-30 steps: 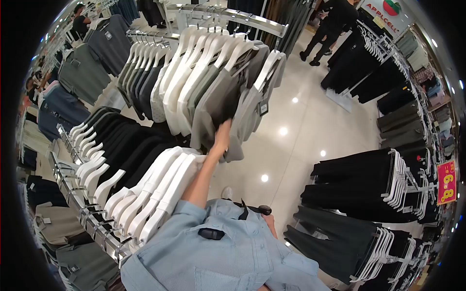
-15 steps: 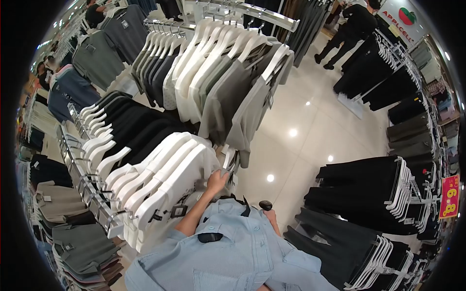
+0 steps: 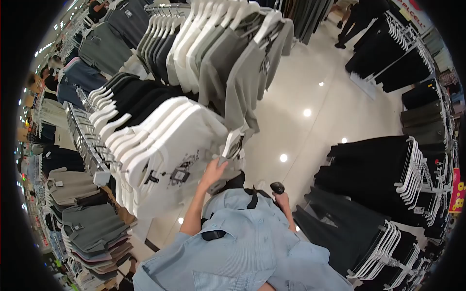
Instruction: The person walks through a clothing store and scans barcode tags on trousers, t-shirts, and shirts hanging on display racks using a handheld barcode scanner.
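Note:
My left hand (image 3: pixel 213 172) is closed on a white clothes hanger (image 3: pixel 235 141), just in front of the rack. Its garment hangs mostly hidden behind my hand and arm. Beside that hand, white printed shirts (image 3: pixel 194 150) hang on white hangers, with black tags at the near one. Lower right of it, my right hand (image 3: pixel 283 200) is closed around a dark object with a rounded black end (image 3: pixel 277 187); its exact kind I cannot make out. Beyond my left hand hang grey long-sleeved tops (image 3: pixel 242 77).
A metal rail (image 3: pixel 87 136) carries the white and black garments on my left. Black trousers (image 3: pixel 364 160) hang on racks at the right, across a shiny tiled floor (image 3: pixel 291 92). Folded shirts (image 3: pixel 92 223) are stacked at lower left. A person in black (image 3: pixel 359 19) stands far back.
The view has tilted down, so the racks sit higher in the picture. My right hand and its dark object now show more fully. My left hand still grips the hanger.

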